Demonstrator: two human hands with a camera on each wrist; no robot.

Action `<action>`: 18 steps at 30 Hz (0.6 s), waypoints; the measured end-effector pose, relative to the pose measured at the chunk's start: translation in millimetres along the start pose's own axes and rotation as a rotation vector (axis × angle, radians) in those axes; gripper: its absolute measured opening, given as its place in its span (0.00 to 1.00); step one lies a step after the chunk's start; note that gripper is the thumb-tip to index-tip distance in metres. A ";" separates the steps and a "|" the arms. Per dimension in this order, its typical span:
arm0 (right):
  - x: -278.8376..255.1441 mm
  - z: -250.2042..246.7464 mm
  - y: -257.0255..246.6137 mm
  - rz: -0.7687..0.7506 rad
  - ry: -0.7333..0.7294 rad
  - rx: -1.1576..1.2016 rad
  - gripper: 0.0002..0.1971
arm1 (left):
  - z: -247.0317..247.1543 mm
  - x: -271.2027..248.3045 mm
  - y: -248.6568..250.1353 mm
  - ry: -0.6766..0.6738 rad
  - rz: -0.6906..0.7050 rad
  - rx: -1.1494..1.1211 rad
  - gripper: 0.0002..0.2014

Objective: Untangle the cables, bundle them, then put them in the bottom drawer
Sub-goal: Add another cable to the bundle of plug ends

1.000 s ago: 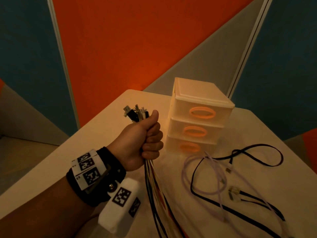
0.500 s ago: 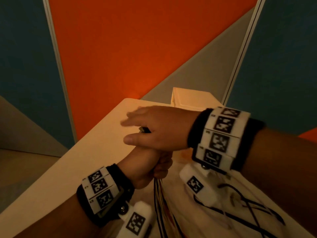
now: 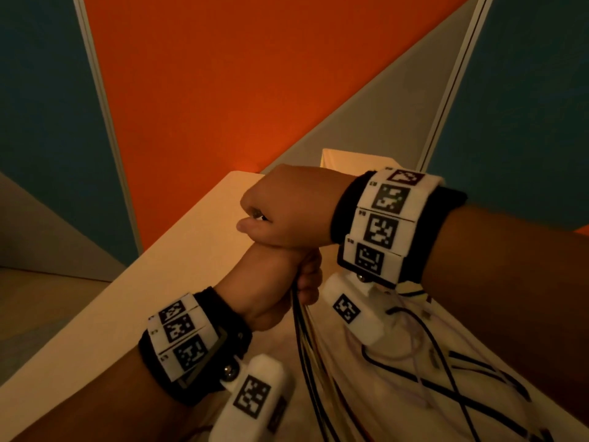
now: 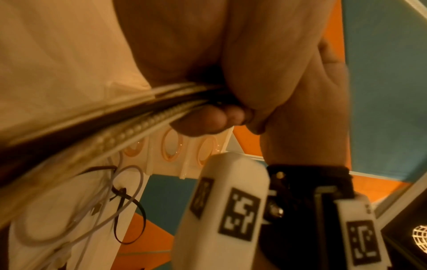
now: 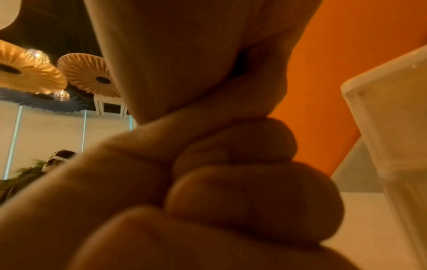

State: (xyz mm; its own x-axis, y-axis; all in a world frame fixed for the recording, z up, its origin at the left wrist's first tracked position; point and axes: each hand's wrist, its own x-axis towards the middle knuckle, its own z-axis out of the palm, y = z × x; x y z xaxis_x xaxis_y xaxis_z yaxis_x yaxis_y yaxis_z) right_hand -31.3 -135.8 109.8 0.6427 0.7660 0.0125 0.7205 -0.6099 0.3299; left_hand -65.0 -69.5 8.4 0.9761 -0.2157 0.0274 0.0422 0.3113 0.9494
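Left wrist alone shows drawer unit point(image 4: 175, 146) fronts.

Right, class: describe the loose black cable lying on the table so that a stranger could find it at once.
Start at the pale table, then look to its near right part, beneath the right hand's forearm. The thin black cable lies there loose in crossing loops. Unlike the straight bundle of black, white and yellow cables hanging from the left hand, no hand holds it, and it is darker than the pale cable beside it.

We are wearing black wristbands point(image 3: 223, 317) carrying white blocks printed with black square codes point(image 3: 384, 231), and white coded camera housings point(image 3: 251, 397) are hanging beneath each wrist.
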 end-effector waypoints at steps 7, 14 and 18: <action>5.0 7.7 5.7 0.105 0.091 0.114 0.19 | -5.4 1.6 0.1 -0.043 -0.032 0.000 0.19; 5.1 8.6 9.5 0.138 0.073 0.171 0.19 | -5.2 3.2 -0.6 -0.055 -0.123 -0.068 0.20; 11.1 13.2 3.4 0.139 0.071 0.223 0.18 | -11.8 4.7 2.6 -0.034 -0.179 -0.101 0.16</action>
State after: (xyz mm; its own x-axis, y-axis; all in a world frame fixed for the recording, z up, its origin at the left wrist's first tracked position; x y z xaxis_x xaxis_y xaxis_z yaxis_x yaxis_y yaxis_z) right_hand -18.2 -132.0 98.6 0.7251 0.6796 0.1115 0.6715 -0.7336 0.1043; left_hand -57.8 -58.8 7.3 0.9434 -0.3065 -0.1269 0.2372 0.3556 0.9040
